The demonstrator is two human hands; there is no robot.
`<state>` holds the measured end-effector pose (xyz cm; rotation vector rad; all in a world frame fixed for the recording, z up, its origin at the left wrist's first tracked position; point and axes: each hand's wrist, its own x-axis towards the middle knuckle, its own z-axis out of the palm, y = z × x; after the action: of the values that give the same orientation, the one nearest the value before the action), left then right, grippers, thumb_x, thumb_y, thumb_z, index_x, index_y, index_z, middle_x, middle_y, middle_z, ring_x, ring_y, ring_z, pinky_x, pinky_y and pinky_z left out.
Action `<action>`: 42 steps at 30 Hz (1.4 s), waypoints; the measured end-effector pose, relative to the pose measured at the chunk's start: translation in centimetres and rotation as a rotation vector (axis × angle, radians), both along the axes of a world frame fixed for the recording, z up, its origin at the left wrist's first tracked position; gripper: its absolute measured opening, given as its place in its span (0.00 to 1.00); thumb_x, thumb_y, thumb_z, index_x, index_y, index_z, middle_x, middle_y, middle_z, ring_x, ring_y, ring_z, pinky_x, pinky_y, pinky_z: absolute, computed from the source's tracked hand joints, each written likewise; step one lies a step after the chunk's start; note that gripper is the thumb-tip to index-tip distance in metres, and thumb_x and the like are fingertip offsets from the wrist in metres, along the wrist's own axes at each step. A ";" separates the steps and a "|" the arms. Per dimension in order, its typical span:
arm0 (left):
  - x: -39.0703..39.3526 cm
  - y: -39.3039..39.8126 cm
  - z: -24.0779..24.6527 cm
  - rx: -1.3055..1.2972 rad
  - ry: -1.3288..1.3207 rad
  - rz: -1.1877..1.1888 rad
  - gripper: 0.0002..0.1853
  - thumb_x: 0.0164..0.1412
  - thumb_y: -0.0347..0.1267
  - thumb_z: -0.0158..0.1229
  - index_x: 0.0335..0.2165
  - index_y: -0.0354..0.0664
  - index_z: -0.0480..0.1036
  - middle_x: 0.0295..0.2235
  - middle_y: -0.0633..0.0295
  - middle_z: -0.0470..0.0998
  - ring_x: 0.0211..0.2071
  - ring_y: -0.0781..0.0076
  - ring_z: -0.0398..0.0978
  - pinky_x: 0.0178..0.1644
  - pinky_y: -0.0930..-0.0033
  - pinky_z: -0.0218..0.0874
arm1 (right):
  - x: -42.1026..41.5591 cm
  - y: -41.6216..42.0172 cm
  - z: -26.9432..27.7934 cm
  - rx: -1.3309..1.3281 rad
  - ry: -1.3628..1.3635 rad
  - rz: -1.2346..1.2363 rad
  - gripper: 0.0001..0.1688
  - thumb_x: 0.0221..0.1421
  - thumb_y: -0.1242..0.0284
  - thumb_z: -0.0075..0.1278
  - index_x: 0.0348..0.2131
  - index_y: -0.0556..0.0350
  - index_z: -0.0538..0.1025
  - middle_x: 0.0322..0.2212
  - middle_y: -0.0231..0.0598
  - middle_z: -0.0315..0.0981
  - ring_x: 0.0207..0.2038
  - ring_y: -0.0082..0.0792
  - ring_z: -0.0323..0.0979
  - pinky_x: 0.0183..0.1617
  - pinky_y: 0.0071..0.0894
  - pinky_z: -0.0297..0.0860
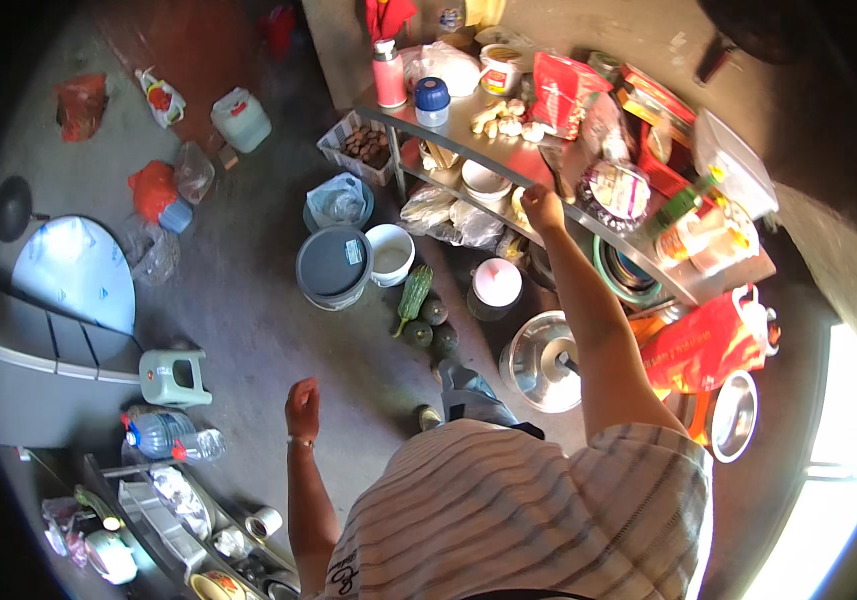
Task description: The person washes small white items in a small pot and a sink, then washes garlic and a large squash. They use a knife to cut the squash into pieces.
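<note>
My right hand point(543, 208) reaches to the front edge of a metal shelf table point(466, 146), its fingers curled. Whether it grips anything is not plain. Right beside it, a kitchen knife point(556, 172) lies at the table edge. Pieces of ginger point(490, 118) and garlic bulbs point(512, 126) are behind, with a round package in clear and purple wrapping point(616, 193) to the right. My left hand point(302, 409) hangs over the floor with its fingers curled in, and nothing shows in it. A bracelet is on that wrist.
Before my feet lie a long green gourd point(415, 292) and several round dark green squashes point(436, 312). Lidded bucket point(334, 262), white bucket point(391, 253), pink-lidded container point(496, 283) and steel lid point(544, 360) stand close by. A plastic stool point(173, 377) is left.
</note>
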<state>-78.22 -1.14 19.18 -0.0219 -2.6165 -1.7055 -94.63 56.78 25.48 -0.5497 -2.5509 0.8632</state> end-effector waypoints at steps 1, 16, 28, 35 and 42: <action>1.2 -1.2 -1.2 -0.128 -0.045 0.043 0.11 0.59 0.32 0.52 0.36 0.34 0.71 0.32 0.57 0.75 0.35 0.69 0.73 0.43 0.70 0.63 | -3.1 -0.2 0.7 -0.002 -0.034 -0.061 0.12 0.44 0.68 0.51 0.30 0.55 0.76 0.27 0.45 0.75 0.33 0.43 0.74 0.38 0.36 0.69; 24.0 -0.4 -9.0 -0.761 -0.878 -0.095 0.10 0.54 0.37 0.50 0.31 0.43 0.71 0.28 0.57 0.75 0.29 0.63 0.73 0.33 0.64 0.64 | -24.0 3.3 -3.6 0.224 -0.314 -0.266 0.26 0.52 0.53 0.39 0.42 0.52 0.65 0.38 0.45 0.71 0.39 0.46 0.72 0.39 0.44 0.70; 7.8 8.1 3.6 0.601 -0.595 0.523 0.20 0.61 0.42 0.46 0.47 0.43 0.66 0.39 0.62 0.74 0.39 0.79 0.70 0.39 0.73 0.64 | 1.5 -23.2 -7.7 -0.201 -0.168 0.965 0.18 0.57 0.66 0.41 0.39 0.62 0.72 0.35 0.53 0.71 0.36 0.50 0.70 0.41 0.42 0.66; 21.7 9.3 8.0 1.402 0.292 1.005 0.20 0.63 0.40 0.43 0.49 0.41 0.59 0.39 0.54 0.73 0.39 0.64 0.71 0.42 0.62 0.64 | 23.6 -44.2 5.1 -0.355 0.237 2.429 0.17 0.44 0.72 0.54 0.38 0.55 0.71 0.37 0.41 0.68 0.39 0.45 0.67 0.42 0.42 0.63; 47.2 7.8 7.3 1.095 0.720 1.902 0.08 0.56 0.34 0.54 0.26 0.45 0.64 0.15 0.67 0.63 0.15 0.73 0.63 0.20 0.68 0.61 | 42.1 -53.0 5.2 -0.402 -0.087 2.651 0.17 0.43 0.76 0.55 0.37 0.56 0.71 0.40 0.38 0.65 0.37 0.37 0.68 0.35 0.32 0.68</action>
<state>-31.03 6.61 26.44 1.0794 -0.2365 -1.3022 -52.50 3.77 30.64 3.1449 -1.4143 1.5252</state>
